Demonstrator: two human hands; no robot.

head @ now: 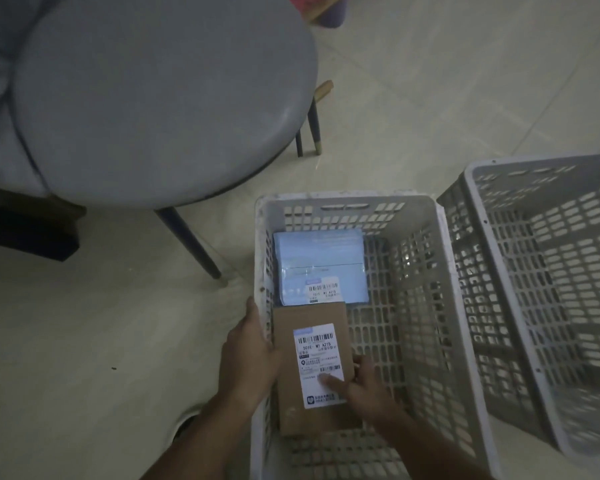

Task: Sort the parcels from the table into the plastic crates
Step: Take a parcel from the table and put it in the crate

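While lowering the flat brown cardboard parcel (312, 368) into the near grey slotted plastic crate (413, 306): left hand (248, 355) pressed along its left edge by the crate wall, right hand (364, 386) gripping the right edge, thumb on the white label (319, 365). Beyond the fingertips, a pale blue plastic-wrapped parcel (321, 265) already down, its near end touching or perhaps tucked under the brown one; dim light. Right of both hands, bare crate floor. Further right, second grey crate (551, 271) seemingly empty. Beyond the left hand, round grey table (160, 98) bare where visible, so sorting looks nearly done.
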